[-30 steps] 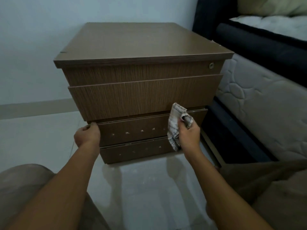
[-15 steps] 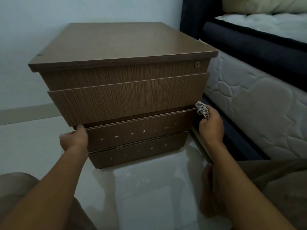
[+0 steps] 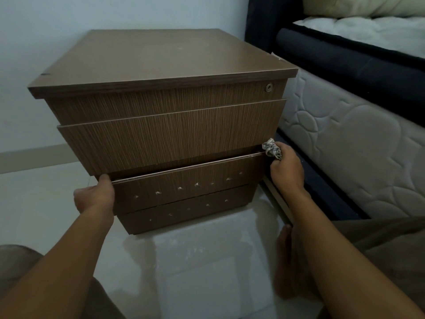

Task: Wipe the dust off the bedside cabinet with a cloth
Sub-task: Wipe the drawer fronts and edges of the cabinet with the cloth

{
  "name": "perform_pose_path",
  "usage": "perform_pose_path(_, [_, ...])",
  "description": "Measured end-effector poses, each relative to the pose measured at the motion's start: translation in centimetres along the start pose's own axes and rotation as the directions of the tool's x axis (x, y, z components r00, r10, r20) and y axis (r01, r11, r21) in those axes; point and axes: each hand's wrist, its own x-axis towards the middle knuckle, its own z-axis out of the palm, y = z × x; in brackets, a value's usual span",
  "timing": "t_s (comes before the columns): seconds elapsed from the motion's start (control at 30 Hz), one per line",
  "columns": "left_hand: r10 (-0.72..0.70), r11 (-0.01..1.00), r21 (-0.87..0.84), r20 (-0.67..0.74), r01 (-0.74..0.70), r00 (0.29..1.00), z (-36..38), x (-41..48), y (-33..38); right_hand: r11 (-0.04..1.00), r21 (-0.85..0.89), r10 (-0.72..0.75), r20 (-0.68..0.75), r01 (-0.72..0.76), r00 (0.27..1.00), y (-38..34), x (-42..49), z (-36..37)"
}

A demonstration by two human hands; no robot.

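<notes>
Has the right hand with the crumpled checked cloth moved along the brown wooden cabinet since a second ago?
Yes. The right hand, gripping the checked cloth, slid rightward from the third drawer's front to the wooden cabinet's right front corner.

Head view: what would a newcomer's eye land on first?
The brown bedside cabinet fills the middle, its lower drawer fronts dotted with pale specks. At its right edge the right hand holds a bunched patterned cloth, while the left hand grips the left edge. A quilted mattress lies close on the right.
</notes>
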Motion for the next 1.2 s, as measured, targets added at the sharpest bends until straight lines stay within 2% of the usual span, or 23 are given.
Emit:
perform_pose_path(0.13, [-0.013,1.000,-0.009,-0.006,0.013,1.000,-0.1,-0.2,-0.1,0.999,-0.031,-0.025,0.012,0.025,1.000,0.1,-0.1,0.1])
perform_pose_path(0.27, [-0.007,1.000,0.001,-0.004,0.007,1.000,-0.3,-0.3,-0.2,0.986,-0.088,-0.142,0.019,0.143,0.990,0.2,-0.9,1.6])
perform_pose_path(0.43, [0.009,1.000,0.006,0.003,-0.009,1.000,-0.3,-0.6,-0.2,0.964,-0.143,-0.222,0.024,0.223,0.975,-0.1,-1.4,2.1])
perform_pose_path(0.67, [-0.002,1.000,-0.016,0.005,0.002,1.000,-0.2,-0.6,-0.3,0.868,-0.318,-0.366,0.111,0.382,0.924,-1.4,-3.0,3.1])
perform_pose_path(0.9, [0.022,1.000,0.011,0.020,-0.022,1.000,-0.6,-0.7,-0.2,0.913,-0.192,-0.347,0.098,0.360,0.933,-2.1,-2.7,3.6])
perform_pose_path(1.2, [0.089,0.996,-0.016,0.056,-0.089,0.994,-1.1,-0.8,-1.0,0.891,-0.104,-0.439,0.052,0.442,0.897,-3.4,-4.5,6.0])
